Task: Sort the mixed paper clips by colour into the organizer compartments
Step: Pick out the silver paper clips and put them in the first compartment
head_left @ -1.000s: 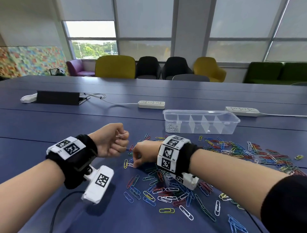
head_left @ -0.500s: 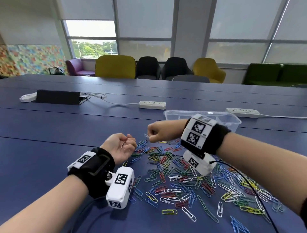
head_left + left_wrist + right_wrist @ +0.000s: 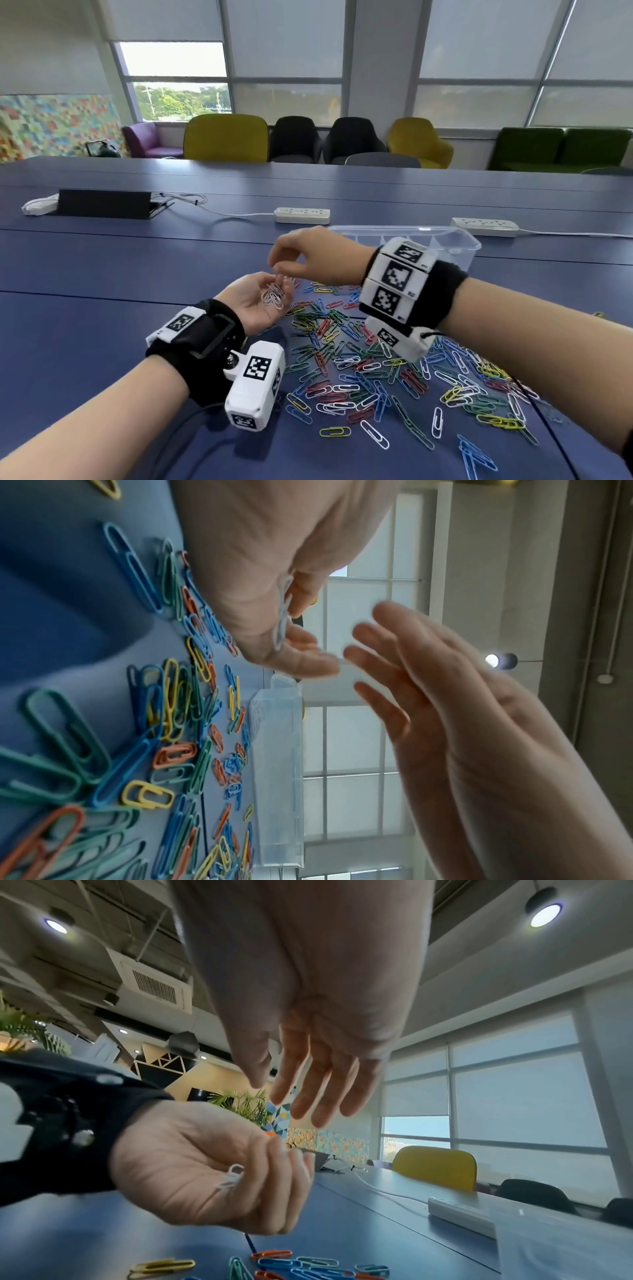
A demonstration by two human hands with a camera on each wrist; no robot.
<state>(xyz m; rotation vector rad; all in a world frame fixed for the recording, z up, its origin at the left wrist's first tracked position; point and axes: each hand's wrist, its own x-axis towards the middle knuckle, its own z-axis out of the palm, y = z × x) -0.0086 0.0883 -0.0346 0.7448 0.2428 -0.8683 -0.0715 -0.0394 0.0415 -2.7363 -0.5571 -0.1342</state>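
Note:
My left hand (image 3: 251, 305) lies palm up just left of the pile, its half-curled fingers cupping a small bunch of white paper clips (image 3: 273, 297). The same bunch shows in the left wrist view (image 3: 282, 620) and the right wrist view (image 3: 231, 1177). Directly above that palm hovers my right hand (image 3: 301, 253), fingers (image 3: 308, 1096) straight and pointing down, with nothing between them. Mixed coloured paper clips (image 3: 370, 359) are spread over the blue table to the right. The clear organizer (image 3: 459, 245) stands behind my right wrist, partly hidden by it.
Two white power strips (image 3: 302, 215) (image 3: 484, 226) with cables lie beyond the organizer. A black box (image 3: 102, 202) sits at the far left. Chairs line the table's far edge. Bare blue tabletop (image 3: 102, 308) stretches to the left of my hands.
My right hand lifted from the pile and swung left over my left hand, its pinch loosening to straight fingers. My left hand turned palm up and unfolded from a fist, baring the white clips.

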